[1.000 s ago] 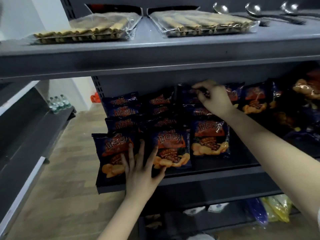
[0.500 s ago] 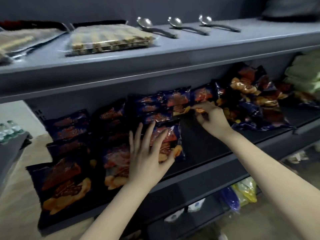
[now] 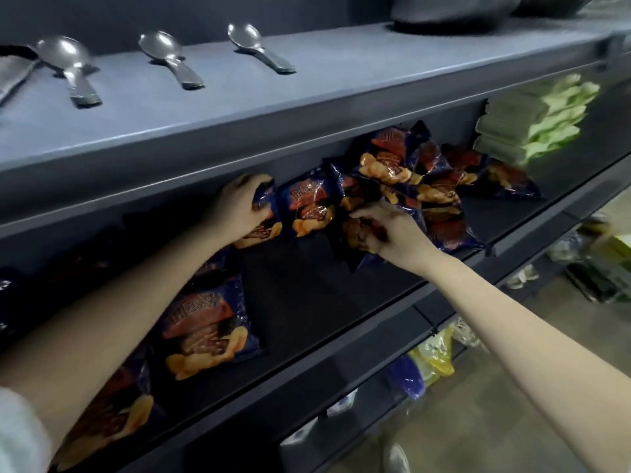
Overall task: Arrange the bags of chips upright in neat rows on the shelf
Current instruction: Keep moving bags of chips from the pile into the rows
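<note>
Dark blue chip bags with orange crisps printed on them fill the middle grey shelf (image 3: pixel 341 302). My left hand (image 3: pixel 239 206) grips the top of an upright bag (image 3: pixel 263 227) in the back row. Beside it stands another upright bag (image 3: pixel 309 206). My right hand (image 3: pixel 392 230) pinches a bag (image 3: pixel 355 233) at the near edge of a loose heap of bags (image 3: pixel 426 179) on the right. A bag (image 3: pixel 205 329) leans in the front row under my left forearm, and another bag (image 3: pixel 106 425) lies further left.
The upper shelf (image 3: pixel 307 107) carries three metal spoons (image 3: pixel 170 52) and a dark pan (image 3: pixel 450 11). Green packets (image 3: pixel 532 124) are stacked at the right end of the chip shelf. Yellow and purple packets (image 3: pixel 430 363) lie on the shelf below. Floor shows at the lower right.
The view has swung right along the shelf. My left hand left the front-row bag and reached back to an upright bag. My right hand moved right, to the heap.
</note>
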### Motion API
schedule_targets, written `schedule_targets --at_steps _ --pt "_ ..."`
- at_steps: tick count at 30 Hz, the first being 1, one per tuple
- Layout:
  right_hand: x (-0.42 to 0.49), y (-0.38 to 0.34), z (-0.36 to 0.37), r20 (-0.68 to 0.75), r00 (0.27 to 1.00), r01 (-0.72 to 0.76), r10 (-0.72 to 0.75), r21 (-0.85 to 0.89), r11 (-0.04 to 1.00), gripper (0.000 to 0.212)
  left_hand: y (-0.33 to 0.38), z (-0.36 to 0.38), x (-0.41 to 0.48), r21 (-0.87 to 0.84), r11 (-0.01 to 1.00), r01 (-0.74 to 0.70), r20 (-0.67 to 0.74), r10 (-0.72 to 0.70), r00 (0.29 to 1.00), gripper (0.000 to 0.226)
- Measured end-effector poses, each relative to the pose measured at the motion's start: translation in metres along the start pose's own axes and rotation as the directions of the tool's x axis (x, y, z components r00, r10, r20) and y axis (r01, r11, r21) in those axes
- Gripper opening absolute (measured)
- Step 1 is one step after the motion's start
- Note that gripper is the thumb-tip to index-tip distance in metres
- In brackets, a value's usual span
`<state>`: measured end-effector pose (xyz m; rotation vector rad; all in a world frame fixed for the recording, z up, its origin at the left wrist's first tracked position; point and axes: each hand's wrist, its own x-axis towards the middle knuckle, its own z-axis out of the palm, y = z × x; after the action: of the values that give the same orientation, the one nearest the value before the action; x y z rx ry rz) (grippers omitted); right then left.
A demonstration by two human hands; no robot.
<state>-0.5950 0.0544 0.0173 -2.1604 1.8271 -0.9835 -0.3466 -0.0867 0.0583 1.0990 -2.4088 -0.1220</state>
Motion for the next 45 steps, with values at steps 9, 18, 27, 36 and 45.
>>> schedule_targets --at_steps 9,18,27,36,45 --pt "0.018 0.020 0.017 0.382 0.924 0.020 0.027 -0.118 0.993 0.080 0.030 0.064 0.052 -0.078 0.980 -0.186 0.223 0.199 0.954 0.045" --pt "-0.001 0.047 0.052 0.500 0.862 0.250 -0.084 -0.276 0.928 0.052 0.068 0.127 0.077 -0.160 0.974 0.158 0.614 -0.027 0.789 0.050" --pt "0.007 0.058 0.024 0.468 0.820 0.298 -0.331 0.145 0.943 0.040 0.075 0.138 0.080 -0.131 0.927 0.353 0.685 -0.172 0.708 0.058" --pt "0.015 0.047 0.026 0.424 0.754 0.268 -0.501 0.498 0.824 0.026 0.071 0.095 0.047 0.075 0.821 0.566 0.808 -0.383 0.448 0.063" --pt "0.051 0.027 0.038 0.394 0.809 0.097 -0.437 0.643 0.760 0.021 0.065 0.086 -0.036 -0.378 0.341 0.861 0.631 -0.586 0.509 0.049"
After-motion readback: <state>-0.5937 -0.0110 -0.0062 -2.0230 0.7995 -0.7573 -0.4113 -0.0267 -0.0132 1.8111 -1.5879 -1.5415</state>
